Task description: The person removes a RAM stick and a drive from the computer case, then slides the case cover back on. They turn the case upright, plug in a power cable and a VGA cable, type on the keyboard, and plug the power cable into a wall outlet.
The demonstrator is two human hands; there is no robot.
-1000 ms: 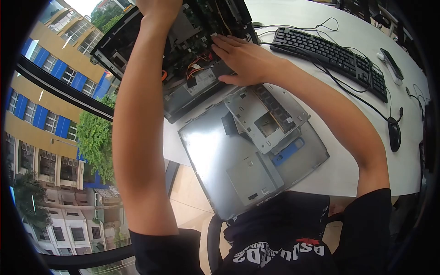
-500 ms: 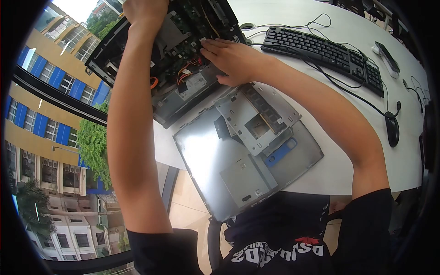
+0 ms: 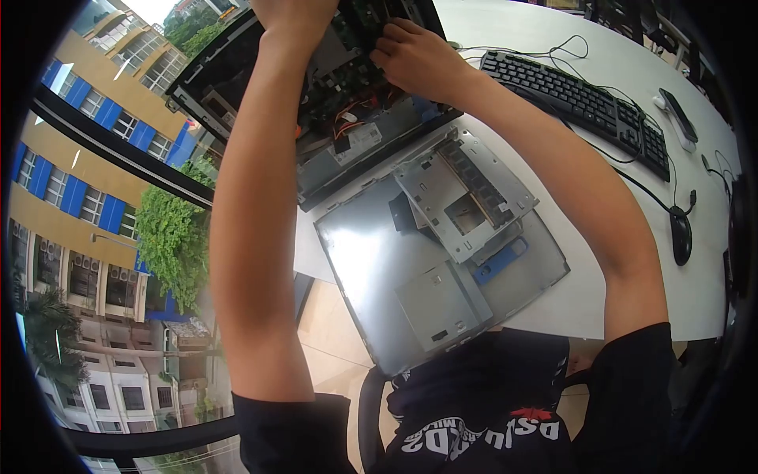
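Note:
An opened desktop computer case (image 3: 324,170) lies at the top, its circuit board and orange wires (image 3: 345,125) exposed. My left hand (image 3: 296,14) reaches over the case and is cut off by the upper frame edge, so its fingers do not show. Over the right part of the board is my right hand (image 3: 418,62), with its fingers curled down into the case. Whatever is between those fingers is hidden. In front of the case lies a shiny metal side panel (image 3: 355,261), bearing a perforated metal bracket (image 3: 430,189) and a flat grey box-shaped part (image 3: 434,304).
A blue plastic lever (image 3: 501,261) sits by the bracket. On the white table (image 3: 616,292) are a black keyboard (image 3: 568,99), cables, a mouse (image 3: 681,235) and a black-and-white handheld device (image 3: 677,114). A window with buildings outside is at the left.
My right hand has gone from lying flat with fingers outstretched to curled fingers, farther up the board. The whole view has shifted, so the case and panel appear more to the right.

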